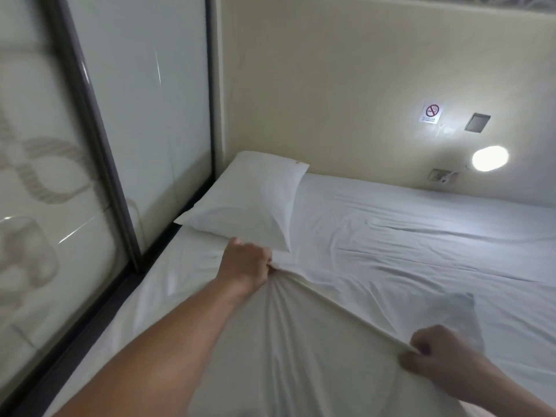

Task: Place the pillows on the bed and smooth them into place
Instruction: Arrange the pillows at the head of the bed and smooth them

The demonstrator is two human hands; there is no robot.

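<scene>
One white pillow (245,200) lies flat in the far left corner of the bed (421,236), against the headboard wall. A white top sheet (301,341) covers the near part of the bed, its folded edge stretched taut between my two hands. My left hand (246,263) is shut on that edge just in front of the pillow's near corner. My right hand (436,353) pinches the same edge lower right. The bottom sheet beyond is wrinkled. No second pillow is in view.
Frosted glass sliding panels (90,176) with a dark frame run along the bed's left side. On the cream headboard wall (331,85) are a no-smoking sign (431,113), a switch plate (477,122), a lit round lamp (490,158) and a socket (442,176).
</scene>
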